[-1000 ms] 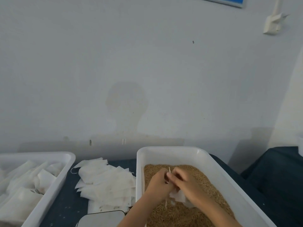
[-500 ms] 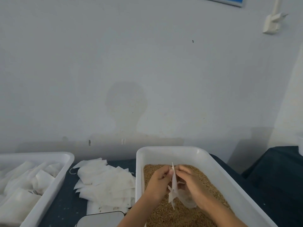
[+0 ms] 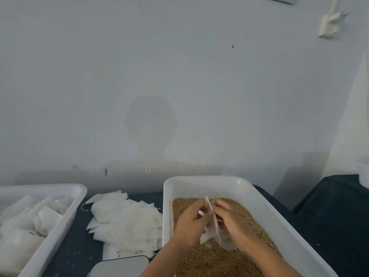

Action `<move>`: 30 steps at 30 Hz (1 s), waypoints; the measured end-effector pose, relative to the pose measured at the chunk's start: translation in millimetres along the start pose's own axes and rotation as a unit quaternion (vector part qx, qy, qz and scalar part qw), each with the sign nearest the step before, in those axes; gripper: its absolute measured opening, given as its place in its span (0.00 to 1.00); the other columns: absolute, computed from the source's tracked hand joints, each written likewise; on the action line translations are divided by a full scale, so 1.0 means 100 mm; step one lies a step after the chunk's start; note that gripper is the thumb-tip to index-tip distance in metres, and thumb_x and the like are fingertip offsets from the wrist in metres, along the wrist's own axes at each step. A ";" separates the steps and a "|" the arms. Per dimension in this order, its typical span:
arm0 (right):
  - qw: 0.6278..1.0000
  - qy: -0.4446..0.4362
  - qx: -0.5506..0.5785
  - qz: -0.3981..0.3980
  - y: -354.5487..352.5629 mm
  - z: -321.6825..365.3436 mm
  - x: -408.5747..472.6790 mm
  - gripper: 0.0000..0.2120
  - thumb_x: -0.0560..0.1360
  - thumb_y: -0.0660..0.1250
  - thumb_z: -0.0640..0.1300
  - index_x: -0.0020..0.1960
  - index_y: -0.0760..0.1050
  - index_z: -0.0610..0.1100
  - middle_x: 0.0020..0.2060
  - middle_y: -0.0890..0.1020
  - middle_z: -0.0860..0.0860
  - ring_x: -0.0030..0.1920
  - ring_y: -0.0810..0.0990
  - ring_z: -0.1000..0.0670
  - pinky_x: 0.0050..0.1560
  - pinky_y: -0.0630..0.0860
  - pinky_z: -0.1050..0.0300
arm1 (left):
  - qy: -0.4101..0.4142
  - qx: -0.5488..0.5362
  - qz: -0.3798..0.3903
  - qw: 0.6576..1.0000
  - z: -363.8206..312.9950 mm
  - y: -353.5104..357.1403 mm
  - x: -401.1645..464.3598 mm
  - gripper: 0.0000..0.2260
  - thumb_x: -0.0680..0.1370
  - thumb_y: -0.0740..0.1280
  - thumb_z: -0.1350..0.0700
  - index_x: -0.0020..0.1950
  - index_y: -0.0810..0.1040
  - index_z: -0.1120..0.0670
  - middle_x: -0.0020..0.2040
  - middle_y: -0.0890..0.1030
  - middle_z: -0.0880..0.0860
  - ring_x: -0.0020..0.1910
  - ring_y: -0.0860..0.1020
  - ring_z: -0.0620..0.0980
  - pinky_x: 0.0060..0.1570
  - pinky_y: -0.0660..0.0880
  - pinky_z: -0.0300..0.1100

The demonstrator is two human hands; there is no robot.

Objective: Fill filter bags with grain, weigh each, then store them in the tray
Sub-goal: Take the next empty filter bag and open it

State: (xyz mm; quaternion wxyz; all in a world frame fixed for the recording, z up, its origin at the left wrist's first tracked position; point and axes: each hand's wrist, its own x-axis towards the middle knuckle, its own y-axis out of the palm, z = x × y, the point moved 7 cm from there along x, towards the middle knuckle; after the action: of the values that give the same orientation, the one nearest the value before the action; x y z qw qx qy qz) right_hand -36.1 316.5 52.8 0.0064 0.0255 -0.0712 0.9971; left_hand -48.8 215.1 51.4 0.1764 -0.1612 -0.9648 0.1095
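Since the frame half a second before, the filter bag (image 3: 212,226) has been kept upright above the grain (image 3: 209,258), and only the fingers at its top edge have been shifted a little. The bag is pinched at its upper rim by the left hand (image 3: 191,222) on one side and by the right hand (image 3: 232,222) on the other. Its lower part hangs just over the grain inside the white bin (image 3: 269,212). Left of this bin, a pile of empty filter bags (image 3: 125,222) is spread on the dark table (image 3: 79,246). Further left, filled bags are stored in a white tray (image 3: 65,214). A corner of the scale (image 3: 121,266) is seen at the bottom edge, in front of the pile.
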 end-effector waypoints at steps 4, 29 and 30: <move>0.998 -0.021 -0.057 -0.011 0.00 0.01 0.01 0.11 0.81 0.57 0.41 0.44 0.72 0.36 0.35 0.76 0.46 0.37 0.76 0.49 0.39 0.72 0.59 | 0.009 0.018 -0.015 1.000 -0.04 -0.03 -0.01 0.08 0.77 0.64 0.57 0.38 0.72 0.53 0.36 0.77 0.47 0.36 0.76 0.46 0.35 0.74 0.39; 0.922 -0.073 -0.366 -0.105 -0.18 0.08 -0.02 0.10 0.75 0.65 0.42 0.35 0.74 0.47 0.29 0.81 0.50 0.27 0.79 0.55 0.29 0.76 0.62 | -0.079 0.179 -0.133 0.972 0.07 -0.22 -0.01 0.12 0.70 0.65 0.56 0.30 0.64 0.50 0.28 0.68 0.46 0.28 0.65 0.44 0.29 0.61 0.36; 0.927 -0.066 -0.355 -0.102 -0.18 0.07 -0.03 0.10 0.76 0.65 0.42 0.35 0.75 0.47 0.28 0.81 0.50 0.25 0.78 0.56 0.26 0.73 0.66 | -0.081 0.195 -0.136 0.968 0.08 -0.22 -0.01 0.12 0.70 0.65 0.57 0.31 0.64 0.50 0.28 0.68 0.46 0.28 0.64 0.44 0.29 0.61 0.36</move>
State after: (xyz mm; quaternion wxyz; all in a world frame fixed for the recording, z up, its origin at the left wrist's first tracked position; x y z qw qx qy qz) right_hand -32.8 333.4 61.8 0.1117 0.0943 -0.4182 0.8965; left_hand -56.4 193.5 49.9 0.1390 0.0180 -0.9487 0.2833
